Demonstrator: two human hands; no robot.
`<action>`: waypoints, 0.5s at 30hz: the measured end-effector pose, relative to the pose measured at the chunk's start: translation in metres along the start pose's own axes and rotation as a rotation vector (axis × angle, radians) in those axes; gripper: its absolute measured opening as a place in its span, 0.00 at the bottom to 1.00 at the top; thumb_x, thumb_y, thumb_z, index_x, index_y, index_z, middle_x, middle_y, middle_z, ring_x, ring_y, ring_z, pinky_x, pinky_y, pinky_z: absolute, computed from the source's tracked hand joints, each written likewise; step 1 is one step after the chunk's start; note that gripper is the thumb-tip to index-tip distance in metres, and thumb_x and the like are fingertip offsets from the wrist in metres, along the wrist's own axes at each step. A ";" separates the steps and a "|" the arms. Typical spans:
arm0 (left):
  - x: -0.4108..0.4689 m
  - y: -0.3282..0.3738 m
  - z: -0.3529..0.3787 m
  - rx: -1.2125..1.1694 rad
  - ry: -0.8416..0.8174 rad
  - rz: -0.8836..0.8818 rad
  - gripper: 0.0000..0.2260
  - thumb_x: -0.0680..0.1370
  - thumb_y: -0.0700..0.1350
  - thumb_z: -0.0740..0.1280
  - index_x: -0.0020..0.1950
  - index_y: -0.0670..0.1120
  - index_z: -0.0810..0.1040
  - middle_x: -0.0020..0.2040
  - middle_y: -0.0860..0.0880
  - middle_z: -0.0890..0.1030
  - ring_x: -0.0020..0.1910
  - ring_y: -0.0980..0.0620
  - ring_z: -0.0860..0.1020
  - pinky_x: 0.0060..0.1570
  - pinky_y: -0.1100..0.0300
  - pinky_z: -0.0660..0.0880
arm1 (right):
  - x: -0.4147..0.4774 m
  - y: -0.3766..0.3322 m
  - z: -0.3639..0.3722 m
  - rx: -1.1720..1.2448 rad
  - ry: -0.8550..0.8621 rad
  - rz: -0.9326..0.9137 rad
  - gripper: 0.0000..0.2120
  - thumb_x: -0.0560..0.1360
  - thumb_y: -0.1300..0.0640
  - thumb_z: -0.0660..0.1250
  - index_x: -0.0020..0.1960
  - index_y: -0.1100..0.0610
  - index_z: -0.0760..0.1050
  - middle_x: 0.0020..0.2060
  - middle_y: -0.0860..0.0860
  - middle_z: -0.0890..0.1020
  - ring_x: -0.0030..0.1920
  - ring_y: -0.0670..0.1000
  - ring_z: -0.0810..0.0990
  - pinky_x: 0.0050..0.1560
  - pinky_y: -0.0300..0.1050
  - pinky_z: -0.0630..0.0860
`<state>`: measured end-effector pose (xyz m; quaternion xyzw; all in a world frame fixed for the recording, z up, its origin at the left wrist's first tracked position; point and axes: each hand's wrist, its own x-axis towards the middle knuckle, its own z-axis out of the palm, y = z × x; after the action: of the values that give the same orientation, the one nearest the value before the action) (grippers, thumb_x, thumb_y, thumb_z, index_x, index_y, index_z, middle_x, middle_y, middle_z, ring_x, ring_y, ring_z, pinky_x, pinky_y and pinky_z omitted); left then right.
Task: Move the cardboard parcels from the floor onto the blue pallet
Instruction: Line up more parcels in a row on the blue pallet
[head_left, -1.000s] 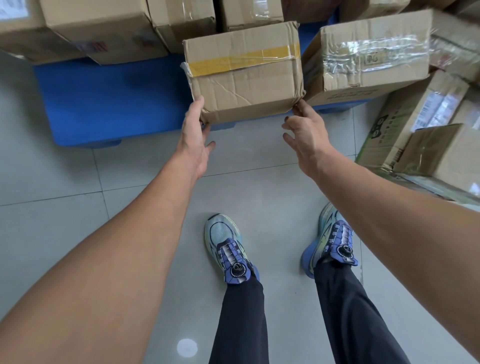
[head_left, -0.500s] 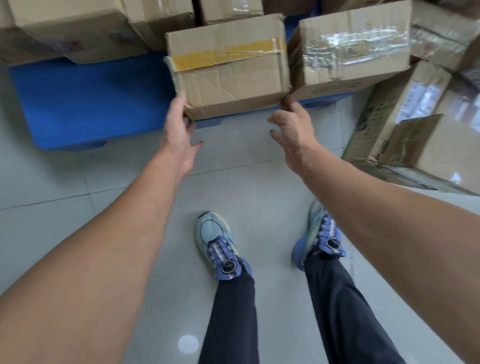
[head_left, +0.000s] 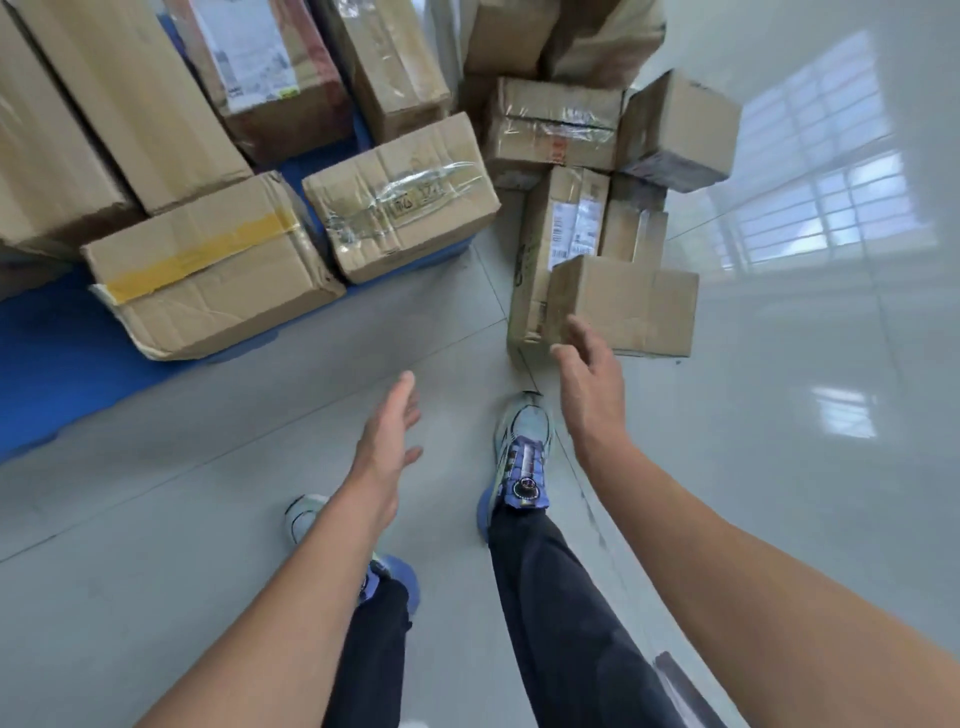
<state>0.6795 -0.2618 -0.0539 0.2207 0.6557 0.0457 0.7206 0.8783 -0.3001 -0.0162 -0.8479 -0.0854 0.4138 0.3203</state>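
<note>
The blue pallet (head_left: 47, 353) lies at the left and carries several cardboard parcels. At its front edge sits the parcel with yellow tape (head_left: 208, 270), and beside it a parcel wrapped in clear tape (head_left: 400, 202). A pile of parcels stands on the floor at the upper right; the nearest is a plain small box (head_left: 628, 304). My right hand (head_left: 587, 384) is open, its fingertips just at that box's near left corner. My left hand (head_left: 387, 441) is open in the air over the floor and holds nothing.
Behind the small box a tall flat parcel with white labels (head_left: 566, 244) leans in the floor pile. My two feet in blue shoes (head_left: 522, 452) stand on the glossy grey tile floor (head_left: 779, 415), which reflects a window at the right.
Both hands have let go of the yellow-taped parcel, which now rests on the pallet. The view has swung right, and my right hand has reached over to the small floor box.
</note>
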 end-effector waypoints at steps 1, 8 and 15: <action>0.002 0.008 0.026 0.032 -0.037 0.008 0.25 0.84 0.62 0.59 0.77 0.50 0.71 0.74 0.53 0.74 0.69 0.56 0.73 0.63 0.49 0.71 | 0.010 0.000 -0.020 -0.008 0.045 0.002 0.23 0.81 0.59 0.64 0.75 0.53 0.73 0.58 0.44 0.80 0.55 0.34 0.77 0.61 0.30 0.69; 0.025 0.060 0.162 0.175 -0.163 0.065 0.33 0.76 0.69 0.60 0.78 0.57 0.69 0.77 0.58 0.70 0.76 0.55 0.67 0.77 0.42 0.62 | 0.080 -0.003 -0.110 -0.064 0.115 0.077 0.29 0.78 0.49 0.61 0.79 0.46 0.65 0.80 0.46 0.65 0.78 0.50 0.65 0.79 0.56 0.62; 0.037 0.075 0.197 0.201 -0.184 0.004 0.41 0.71 0.72 0.60 0.82 0.59 0.60 0.82 0.57 0.62 0.81 0.51 0.59 0.79 0.40 0.56 | 0.122 0.004 -0.121 0.044 0.074 0.210 0.33 0.79 0.46 0.62 0.83 0.45 0.57 0.78 0.45 0.66 0.72 0.50 0.68 0.72 0.50 0.65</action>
<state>0.8918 -0.2327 -0.0513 0.2964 0.5879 -0.0392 0.7517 1.0475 -0.3101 -0.0425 -0.8595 0.0249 0.4154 0.2967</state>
